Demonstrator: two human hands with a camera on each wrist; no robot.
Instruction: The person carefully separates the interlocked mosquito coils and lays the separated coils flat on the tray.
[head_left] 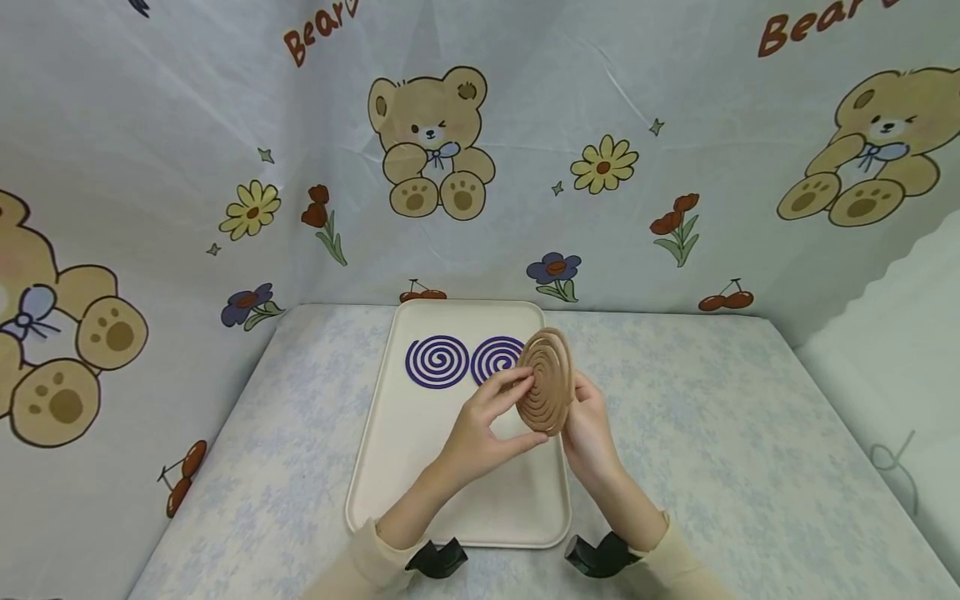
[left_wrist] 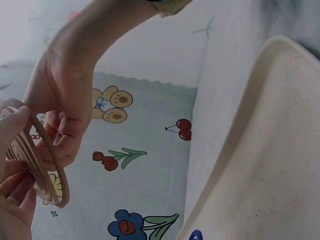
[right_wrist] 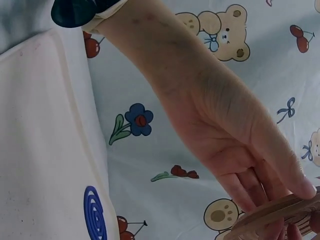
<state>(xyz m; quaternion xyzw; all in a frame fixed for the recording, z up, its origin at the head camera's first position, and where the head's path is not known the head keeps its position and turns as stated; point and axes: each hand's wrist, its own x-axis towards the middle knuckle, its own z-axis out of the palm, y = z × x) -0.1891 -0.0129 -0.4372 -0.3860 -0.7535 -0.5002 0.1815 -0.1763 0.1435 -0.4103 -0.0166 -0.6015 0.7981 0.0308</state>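
Both hands hold a brown spiral mosquito coil [head_left: 547,387] upright above the tray's right side; it looks several rings thick. My left hand [head_left: 477,437] has its thumb at the coil's lower edge and its fingertips against the flat face. At the opposite edge, my right hand [head_left: 589,427] grips from the right, its fingers partly hidden behind the coil. The right wrist view shows the right thumb [right_wrist: 303,187] lying on the coil's rim. Two purple spiral coils [head_left: 437,362] lie side by side on the tray, the right one partly covered by the brown coil.
A cream tray [head_left: 405,500] lies on the pale blue mottled table [head_left: 720,450]. Behind and to the left hangs a white cloth [head_left: 525,150] printed with bears and flowers. A dark strap sits on each wrist.
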